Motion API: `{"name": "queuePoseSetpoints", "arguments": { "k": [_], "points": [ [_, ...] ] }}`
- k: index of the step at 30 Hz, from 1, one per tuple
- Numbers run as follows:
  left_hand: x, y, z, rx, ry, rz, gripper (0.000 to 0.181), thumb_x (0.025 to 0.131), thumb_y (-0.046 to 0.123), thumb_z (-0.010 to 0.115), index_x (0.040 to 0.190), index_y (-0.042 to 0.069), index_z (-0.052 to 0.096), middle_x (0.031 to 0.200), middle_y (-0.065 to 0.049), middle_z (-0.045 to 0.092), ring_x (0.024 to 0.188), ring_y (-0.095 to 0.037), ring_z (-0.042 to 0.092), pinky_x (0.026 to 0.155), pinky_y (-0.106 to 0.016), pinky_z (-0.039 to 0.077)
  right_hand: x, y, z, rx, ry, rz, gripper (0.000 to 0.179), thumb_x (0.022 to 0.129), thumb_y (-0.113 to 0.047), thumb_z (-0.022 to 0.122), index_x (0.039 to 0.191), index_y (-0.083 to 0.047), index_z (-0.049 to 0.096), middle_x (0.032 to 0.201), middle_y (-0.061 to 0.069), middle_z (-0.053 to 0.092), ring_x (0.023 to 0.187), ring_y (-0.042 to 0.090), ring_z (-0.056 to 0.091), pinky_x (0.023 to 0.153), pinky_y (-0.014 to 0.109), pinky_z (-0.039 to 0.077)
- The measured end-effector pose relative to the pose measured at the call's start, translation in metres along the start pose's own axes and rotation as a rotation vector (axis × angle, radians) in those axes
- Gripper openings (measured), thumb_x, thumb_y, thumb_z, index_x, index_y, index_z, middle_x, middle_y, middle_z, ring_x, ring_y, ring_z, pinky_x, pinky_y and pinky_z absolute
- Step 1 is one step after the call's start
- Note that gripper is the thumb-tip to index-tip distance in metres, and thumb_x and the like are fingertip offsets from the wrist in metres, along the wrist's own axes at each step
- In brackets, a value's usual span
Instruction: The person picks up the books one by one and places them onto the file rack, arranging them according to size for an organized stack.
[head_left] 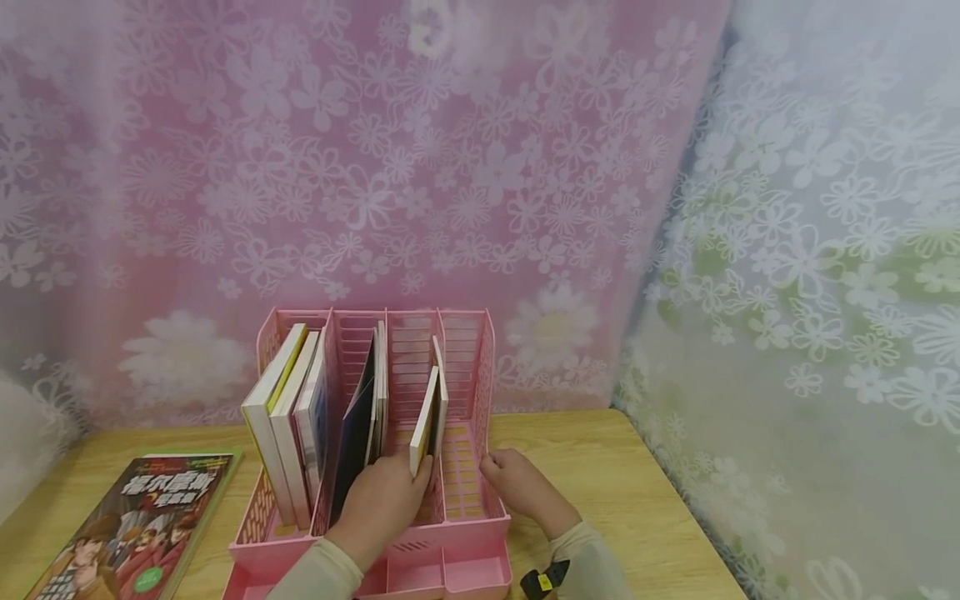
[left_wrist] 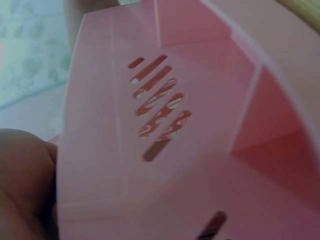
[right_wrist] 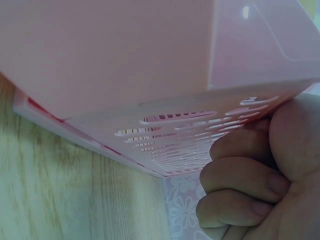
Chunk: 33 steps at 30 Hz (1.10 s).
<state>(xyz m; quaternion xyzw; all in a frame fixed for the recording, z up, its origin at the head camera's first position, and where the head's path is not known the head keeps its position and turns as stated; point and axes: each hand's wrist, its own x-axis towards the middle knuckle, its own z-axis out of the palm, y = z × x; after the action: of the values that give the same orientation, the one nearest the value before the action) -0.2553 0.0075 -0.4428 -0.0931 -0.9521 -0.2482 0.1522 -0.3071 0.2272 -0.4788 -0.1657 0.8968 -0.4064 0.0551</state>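
A pink plastic desk file organizer (head_left: 480,533) stands on the table, with upright compartments behind and small trays in front. My left hand (head_left: 386,500) reaches into the third compartment from the left and holds the lower front of a thin book (head_left: 424,421); some of its fingers are hidden. Right behind that book leans another thin book (head_left: 441,383). On the organizer's right side wall, my right hand (head_left: 525,487) grips the front edge. The right wrist view shows this right hand (right_wrist: 245,180) with curled fingers beside the slotted wall.
Thick books (head_left: 281,425) fill the leftmost compartment. Dark and pale thin books (head_left: 360,433) lean in the second. A comic-style book (head_left: 138,529) lies flat on the wooden table (head_left: 600,475) at the left. Flowered curtain cloth (head_left: 450,208) hangs behind.
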Motion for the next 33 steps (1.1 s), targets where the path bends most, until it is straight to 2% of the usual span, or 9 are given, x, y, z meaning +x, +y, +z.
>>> {"name": "queuePoseSetpoints", "arguments": {
  "k": [9,14,19,24,26,30,33],
  "points": [
    [-0.006,-0.003,0.002,0.019,0.012,0.028,0.031,0.102,0.031,0.062,0.078,0.013,0.053,0.054,0.001,0.049,0.047,-0.017,0.051,0.045,-0.041,0.043,0.001,0.002,0.000,-0.018,-0.006,-0.002,0.044,0.110,-0.025,0.039,0.067,-0.014,0.039,0.060,-0.005,0.035,0.055,0.011,0.031,0.054,0.028,0.031],
    [-0.010,-0.002,0.000,0.022,-0.003,0.026,0.033,0.100,0.034,0.064,0.076,0.015,0.055,0.056,0.001,0.052,0.049,-0.018,0.053,0.046,-0.041,0.043,0.001,0.004,0.000,-0.011,-0.015,0.002,0.045,0.110,-0.025,0.038,0.066,-0.015,0.039,0.060,-0.005,0.034,0.054,0.011,0.030,0.054,0.027,0.031],
    [-0.014,-0.001,-0.003,0.023,-0.012,0.038,0.032,0.096,0.036,0.068,0.075,0.015,0.056,0.056,0.003,0.050,0.048,-0.015,0.048,0.044,-0.038,0.040,0.002,0.004,0.000,-0.016,-0.015,0.001,0.045,0.111,-0.022,0.037,0.067,-0.014,0.039,0.060,-0.004,0.035,0.054,0.012,0.030,0.055,0.028,0.032],
    [-0.021,0.001,-0.002,0.015,0.001,0.060,0.026,0.091,0.036,0.073,0.092,0.011,0.067,0.056,0.004,0.055,0.046,-0.015,0.050,0.041,-0.036,0.039,0.003,0.006,0.001,-0.022,-0.011,0.001,0.043,0.110,-0.022,0.038,0.068,-0.014,0.041,0.062,-0.004,0.035,0.056,0.012,0.031,0.055,0.028,0.032],
    [-0.023,0.001,-0.001,0.007,0.014,0.071,0.030,0.090,0.035,0.074,0.105,0.009,0.069,0.054,0.005,0.054,0.044,-0.013,0.049,0.040,-0.034,0.037,0.003,0.006,0.001,-0.023,-0.014,0.002,0.043,0.111,-0.022,0.037,0.068,-0.014,0.040,0.062,-0.004,0.035,0.056,0.012,0.031,0.055,0.028,0.032],
    [-0.026,0.002,0.000,0.000,0.054,0.095,0.039,0.089,0.032,0.075,0.117,0.006,0.068,0.052,0.008,0.050,0.042,-0.010,0.044,0.038,-0.032,0.034,0.003,0.006,0.000,-0.022,-0.014,-0.005,0.044,0.111,-0.023,0.037,0.067,-0.014,0.039,0.061,-0.004,0.034,0.055,0.012,0.030,0.055,0.028,0.031],
    [-0.027,0.001,0.002,0.020,0.053,0.117,0.042,0.089,0.032,0.075,0.120,0.005,0.067,0.051,0.009,0.046,0.042,-0.008,0.041,0.038,-0.030,0.033,0.003,0.006,0.001,-0.020,-0.009,-0.012,0.044,0.110,-0.022,0.037,0.067,-0.014,0.039,0.061,-0.004,0.034,0.055,0.012,0.031,0.056,0.028,0.032]
  ]
}}
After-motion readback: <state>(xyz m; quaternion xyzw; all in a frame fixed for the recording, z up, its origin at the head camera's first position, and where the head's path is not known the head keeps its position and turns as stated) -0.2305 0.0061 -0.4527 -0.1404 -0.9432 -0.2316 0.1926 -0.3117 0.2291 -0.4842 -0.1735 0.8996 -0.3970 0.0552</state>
